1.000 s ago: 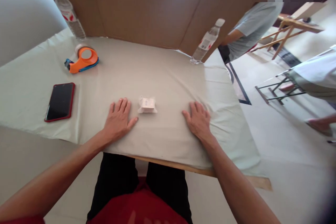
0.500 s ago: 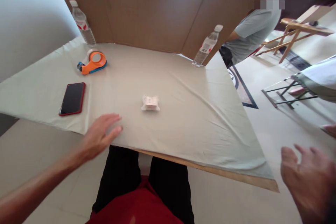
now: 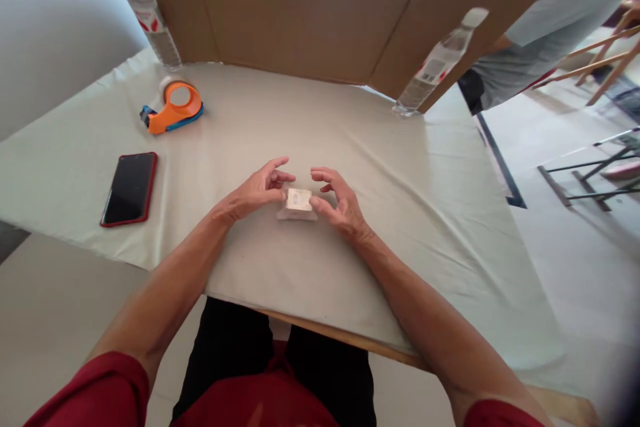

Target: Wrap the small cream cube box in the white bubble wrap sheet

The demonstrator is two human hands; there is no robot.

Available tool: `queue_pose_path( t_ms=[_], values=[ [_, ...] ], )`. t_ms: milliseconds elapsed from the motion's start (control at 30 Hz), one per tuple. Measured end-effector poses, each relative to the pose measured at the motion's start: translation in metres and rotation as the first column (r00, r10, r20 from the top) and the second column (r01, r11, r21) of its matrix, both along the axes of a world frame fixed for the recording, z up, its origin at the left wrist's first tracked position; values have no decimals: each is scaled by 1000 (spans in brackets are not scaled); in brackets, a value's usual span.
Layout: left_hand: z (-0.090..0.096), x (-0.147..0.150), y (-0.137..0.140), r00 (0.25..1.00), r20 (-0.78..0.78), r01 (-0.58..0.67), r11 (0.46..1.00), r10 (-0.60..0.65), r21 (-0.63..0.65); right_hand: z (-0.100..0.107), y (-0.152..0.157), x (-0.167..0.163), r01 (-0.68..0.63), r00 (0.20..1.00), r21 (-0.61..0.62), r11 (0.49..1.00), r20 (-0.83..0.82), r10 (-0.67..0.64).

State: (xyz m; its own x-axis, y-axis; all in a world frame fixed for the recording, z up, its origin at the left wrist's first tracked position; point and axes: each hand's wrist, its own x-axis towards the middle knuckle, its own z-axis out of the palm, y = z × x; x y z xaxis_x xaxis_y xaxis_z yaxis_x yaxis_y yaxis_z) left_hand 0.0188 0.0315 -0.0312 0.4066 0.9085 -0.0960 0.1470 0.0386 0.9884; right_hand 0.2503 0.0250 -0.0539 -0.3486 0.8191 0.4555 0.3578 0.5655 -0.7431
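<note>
A small pale box in clear plastic wrap [image 3: 299, 200] lies on the cloth-covered table in front of me, with print on its face. My left hand [image 3: 257, 188] is at its left side, fingers apart and loosely curved, the thumb tip at the wrap. From the right comes my right hand [image 3: 343, 203], its thumb tip at the box's right edge and its fingers spread beyond it. Whether the thumbs press on the box or only reach it is hard to tell. Neither hand is closed around it.
An orange tape dispenser [image 3: 176, 109] and a red-cased phone [image 3: 130, 188] lie on the left. Two plastic bottles, one left [image 3: 150, 17] and one right [image 3: 440, 67], stand against a brown cardboard screen [image 3: 300, 7]. Past it at right sits a person in a grey sleeve [image 3: 560, 7].
Both hands have come in to the wrapped box, the right one from off the table's right side and the left from the near left edge. The view has shifted slightly.
</note>
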Motion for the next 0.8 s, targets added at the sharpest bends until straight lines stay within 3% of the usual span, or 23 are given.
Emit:
queue_pose_path(
  t_ms=[100,267,633,800],
  values=[
    [0,-1,-4,997,-46,54,999,-54,-3,-4,-3,2,-19,999,8,1000,43,19],
    [2,0,-3,986,-15,166,985,-166,-39,-6,-7,-1,-45,991,131,990,131,28],
    [1,3,-3,989,-5,150,988,-150,-45,-2,-11,2,-14,989,208,978,148,-17],
    [2,3,-3,984,-30,176,984,-178,-36,-4,-12,-4,-33,977,341,939,211,-42]
  ],
)
